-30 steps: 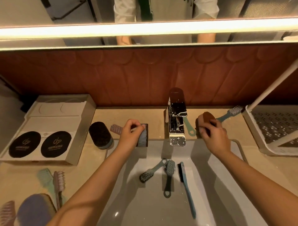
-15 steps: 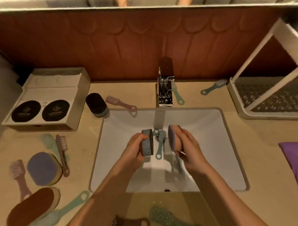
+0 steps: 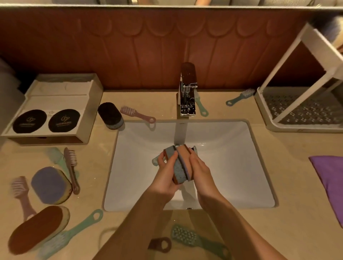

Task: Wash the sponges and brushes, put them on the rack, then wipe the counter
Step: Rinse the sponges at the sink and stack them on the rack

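Grey sponges pressed together between both hands' fingers (over sink)

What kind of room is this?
Probably a bathroom or washroom: a white sink set into a counter, a shiny tap behind it, and a mirror along the wall above.

Sink central in counter, faucet behind, rack right, box left
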Available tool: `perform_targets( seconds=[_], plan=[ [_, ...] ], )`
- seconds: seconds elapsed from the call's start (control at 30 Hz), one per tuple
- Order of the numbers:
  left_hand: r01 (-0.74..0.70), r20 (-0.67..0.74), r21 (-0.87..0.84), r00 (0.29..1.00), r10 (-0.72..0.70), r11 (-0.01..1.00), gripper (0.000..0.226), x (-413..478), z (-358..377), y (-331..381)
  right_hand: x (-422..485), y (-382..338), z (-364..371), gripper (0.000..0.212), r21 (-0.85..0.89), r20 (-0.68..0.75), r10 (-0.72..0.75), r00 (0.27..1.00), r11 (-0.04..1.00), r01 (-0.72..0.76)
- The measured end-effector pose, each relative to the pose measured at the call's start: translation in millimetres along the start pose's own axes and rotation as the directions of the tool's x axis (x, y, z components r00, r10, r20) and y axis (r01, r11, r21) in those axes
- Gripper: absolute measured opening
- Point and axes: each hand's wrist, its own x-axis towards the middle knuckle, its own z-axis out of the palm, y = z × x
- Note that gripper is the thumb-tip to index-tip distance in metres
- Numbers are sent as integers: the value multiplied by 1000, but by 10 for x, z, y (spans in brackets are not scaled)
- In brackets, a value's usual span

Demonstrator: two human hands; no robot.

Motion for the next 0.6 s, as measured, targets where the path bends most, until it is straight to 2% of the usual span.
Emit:
perform_targets(
  seconds=[0.2, 0.3, 0.43, 0.5, 0.57, 0.6],
  plan=[
    [30, -38, 129, 999, -26, 991, 47, -130, 22, 68, -51, 70, 113, 44, 68, -81, -29, 996, 997, 34],
    [24, -58, 206, 998, -12, 978, 51, -144, -14, 118, -46, 129, 159, 46, 35, -45, -50, 998, 998, 51],
    [46, -93, 175, 995, -30, 984, 51, -155, 1, 127, -57, 112, 118, 44, -41, 42, -101, 994, 994, 103],
    [69, -113, 162, 992, -51, 984, 39, -164, 57, 121, -65, 62, 62, 43, -78, 80, -122, 989, 989, 128],
    [117, -98, 137, 990, -104, 984, 11, -187, 137, 118, -87, -22, -10, 42, -93, 96, -122, 988, 987, 131],
    [140, -81, 135, 988, -130, 981, 5, -192, 180, 124, -104, -84, -54, 42, -100, 89, -127, 988, 986, 136]
  ],
)
